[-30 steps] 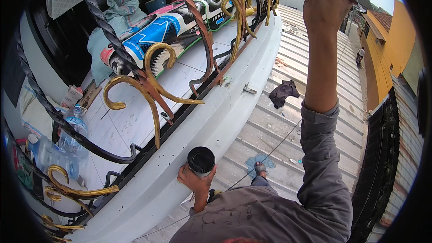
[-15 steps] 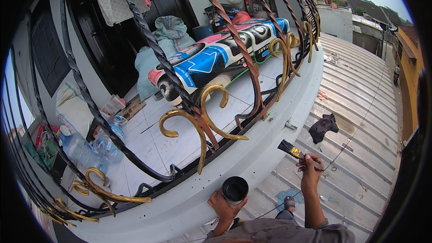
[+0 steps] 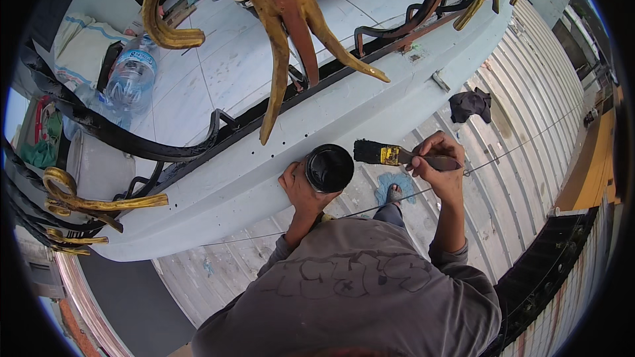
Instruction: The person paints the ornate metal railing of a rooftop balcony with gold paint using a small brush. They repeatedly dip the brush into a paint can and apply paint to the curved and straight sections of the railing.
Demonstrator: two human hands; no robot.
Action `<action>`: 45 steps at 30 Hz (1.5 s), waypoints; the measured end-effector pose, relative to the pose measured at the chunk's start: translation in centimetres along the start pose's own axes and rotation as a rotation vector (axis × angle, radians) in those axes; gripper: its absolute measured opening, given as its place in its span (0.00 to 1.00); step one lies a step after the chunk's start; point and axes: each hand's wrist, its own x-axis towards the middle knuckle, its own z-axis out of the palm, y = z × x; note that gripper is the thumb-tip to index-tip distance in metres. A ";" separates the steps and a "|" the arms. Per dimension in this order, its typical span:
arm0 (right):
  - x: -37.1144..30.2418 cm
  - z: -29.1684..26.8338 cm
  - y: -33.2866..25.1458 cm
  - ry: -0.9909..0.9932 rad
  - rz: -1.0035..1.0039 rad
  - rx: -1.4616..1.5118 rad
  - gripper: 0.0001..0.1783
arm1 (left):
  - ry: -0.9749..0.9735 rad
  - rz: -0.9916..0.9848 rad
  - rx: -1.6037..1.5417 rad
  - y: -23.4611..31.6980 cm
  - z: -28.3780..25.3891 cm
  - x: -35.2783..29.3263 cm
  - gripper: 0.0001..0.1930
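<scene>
"Below the person [image 3: 357,284], what looks largest?"

"A pale, ribbed metal roof [image 3: 522,92], then a white, curved ledge [image 3: 218,205], then a black, brown and gold metal railing [image 3: 302,46]."

"And the hands?"

"The left hand [image 3: 303,192], half open, curls round a round, open can [image 3: 329,168], black inside, by the ledge's outer edge. The right hand [image 3: 442,173], fingers pinched together, grips a flat, brown-handled, black-bristled paintbrush [image 3: 390,155]."

"Do they touch?"

"Its bristles lie just beside the can; contact, I can't tell."
</scene>
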 end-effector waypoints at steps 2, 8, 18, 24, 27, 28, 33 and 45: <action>0.2 1.0 -1.0 -0.044 0.047 -0.080 0.09 | -0.041 -0.009 -0.016 -0.2 -0.1 0.0 0.49; 1.5 4.7 -4.5 -0.302 -0.042 -0.311 0.07 | -0.016 0.026 -0.061 -0.1 -0.3 0.7 0.51; 6.3 10.2 -3.6 -0.792 -0.239 -0.904 0.12 | 0.030 0.047 -0.059 0.3 -0.5 1.1 0.50; 6.6 11.4 -2.7 -0.861 -0.223 -0.981 0.08 | 0.070 0.013 -0.078 0.5 -0.4 0.9 0.48; 6.5 11.6 -2.2 -0.861 -0.232 -0.994 0.08 | 0.093 0.009 -0.083 0.3 -0.1 0.9 0.49; 6.4 11.6 -2.1 -0.860 -0.242 -0.999 0.08 | 0.093 0.009 -0.080 0.3 -0.1 0.9 0.50; 6.5 11.4 -2.4 -0.837 -0.264 -0.972 0.08 | 0.052 -0.015 -0.103 0.1 0.0 0.7 0.51; 6.7 11.8 -2.3 -0.851 -0.297 -0.990 0.07 | 0.091 0.001 -0.098 0.3 0.2 0.7 0.50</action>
